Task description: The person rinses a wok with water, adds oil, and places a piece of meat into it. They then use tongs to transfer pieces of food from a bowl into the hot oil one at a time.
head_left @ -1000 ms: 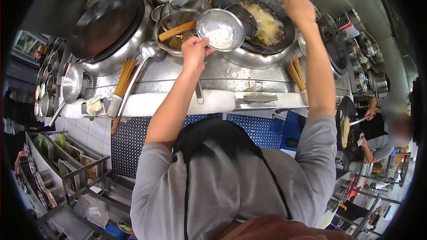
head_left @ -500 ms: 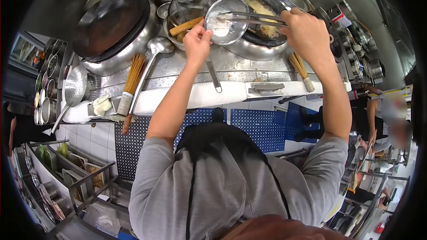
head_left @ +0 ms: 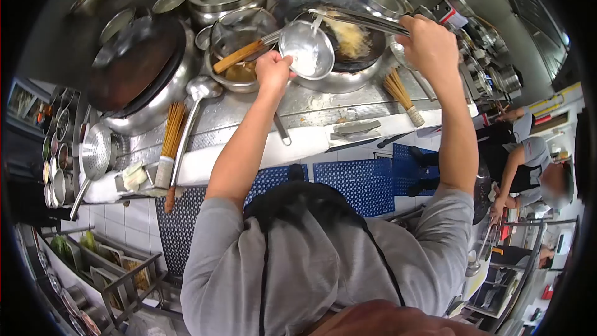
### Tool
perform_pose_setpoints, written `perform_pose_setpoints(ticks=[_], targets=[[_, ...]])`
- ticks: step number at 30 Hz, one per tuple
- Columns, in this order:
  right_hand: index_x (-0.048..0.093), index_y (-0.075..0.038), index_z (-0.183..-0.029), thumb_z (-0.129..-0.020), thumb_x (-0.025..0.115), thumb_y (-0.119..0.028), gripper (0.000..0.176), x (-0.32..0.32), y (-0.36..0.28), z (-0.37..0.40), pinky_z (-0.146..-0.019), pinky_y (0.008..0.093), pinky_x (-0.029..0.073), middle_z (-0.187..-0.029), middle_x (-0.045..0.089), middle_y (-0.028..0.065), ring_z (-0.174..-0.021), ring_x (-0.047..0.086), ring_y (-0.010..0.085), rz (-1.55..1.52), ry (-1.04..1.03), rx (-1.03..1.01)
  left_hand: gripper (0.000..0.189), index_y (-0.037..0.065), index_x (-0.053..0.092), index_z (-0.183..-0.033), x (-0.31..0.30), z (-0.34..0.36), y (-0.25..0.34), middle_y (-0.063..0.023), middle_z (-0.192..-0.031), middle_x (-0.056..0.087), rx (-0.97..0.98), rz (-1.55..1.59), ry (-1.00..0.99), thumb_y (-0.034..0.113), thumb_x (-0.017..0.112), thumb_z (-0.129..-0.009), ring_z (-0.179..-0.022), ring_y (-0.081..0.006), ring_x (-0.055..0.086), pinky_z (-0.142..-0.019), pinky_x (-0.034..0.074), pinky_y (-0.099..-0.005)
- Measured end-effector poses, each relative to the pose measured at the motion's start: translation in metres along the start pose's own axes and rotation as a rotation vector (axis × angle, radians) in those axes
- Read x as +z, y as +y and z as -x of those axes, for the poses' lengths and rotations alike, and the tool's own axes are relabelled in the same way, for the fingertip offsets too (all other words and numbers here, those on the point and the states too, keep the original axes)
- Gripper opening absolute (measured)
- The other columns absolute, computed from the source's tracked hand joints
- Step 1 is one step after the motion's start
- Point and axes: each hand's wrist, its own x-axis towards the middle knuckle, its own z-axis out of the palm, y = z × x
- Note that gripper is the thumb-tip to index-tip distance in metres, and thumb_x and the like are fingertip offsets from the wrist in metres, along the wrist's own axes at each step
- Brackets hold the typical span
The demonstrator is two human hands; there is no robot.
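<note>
Right now the small round steel bowl (head_left: 306, 50), with white batter in its bottom, hangs tilted above the middle of the stove (head_left: 323, 102). Its far rim reaches the near lip of the wide dark wok (head_left: 373, 65) at the stove's back right. The left hand (head_left: 272, 73) pinches the bowl's near rim, thumb on top and fingers curled beneath.

The right hand (head_left: 429, 40) is closed around the ends of a pair of long metal chopsticks (head_left: 357, 18). Their tips reach across the wok to just above the bowl, and a white strand droops from them. Below the chopsticks a pale yellow clump of frying food (head_left: 349, 37) lies in the wok.

Just left of the bowl stands a steel pot of brown liquid (head_left: 239, 70) with a wooden handle across it. Farther left, at the back left corner, sits a large empty dark wok (head_left: 134, 62). A steel ladle (head_left: 200, 89) lies with its handle running toward the stove's front edge, beside a bamboo brush (head_left: 168, 134). A second bamboo brush (head_left: 401, 93) lies near the front right. A person in a grey shirt (head_left: 528, 158) works well apart on the right.

The bowl hangs from a single rim pinch. A greasy rim could let it slip into the wok and throw up what looks like hot oil. The drooping strand could fall short onto the stove, and the right forearm over the wok is open to spatter.
</note>
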Motion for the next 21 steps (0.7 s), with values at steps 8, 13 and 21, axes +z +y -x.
perform_pose_setpoints(ticks=[8,13,21], targets=[[0.070,-0.004,-0.091,-0.080,0.057,-0.010,0.018,0.141,0.050,-0.076,-0.078,0.0440,0.056,-0.095,0.071,0.0199,-0.090,0.070,0.0347,0.002,-0.176,0.255,0.031,0.007,0.045,-0.062,0.020,0.019,-0.017,-0.0016,-0.063,0.051,-0.141,0.158,-0.105,0.000,0.067,-0.082,-0.054,-0.0126,0.058,-0.048,0.055,-0.0284],[0.068,-0.002,-0.107,-0.083,0.066,-0.028,0.036,0.268,0.067,-0.112,-0.090,0.0459,0.052,-0.108,0.068,0.0227,-0.104,0.065,0.0377,-0.182,-0.323,0.428,0.030,0.007,0.045,-0.063,0.019,0.031,-0.003,-0.0011,-0.065,0.051,-0.152,0.197,-0.065,0.000,0.065,-0.085,-0.055,-0.0112,0.055,-0.052,0.056,-0.0286],[0.071,-0.003,-0.101,-0.088,0.062,-0.038,0.038,0.185,0.070,-0.110,-0.085,0.0451,0.054,-0.104,0.069,0.0215,-0.100,0.067,0.0371,-0.155,-0.221,0.416,0.031,0.008,0.046,-0.063,0.004,0.019,-0.003,-0.0010,-0.068,0.053,-0.135,0.347,0.055,0.000,0.065,-0.087,-0.060,-0.0102,0.055,-0.056,0.058,-0.0288]])
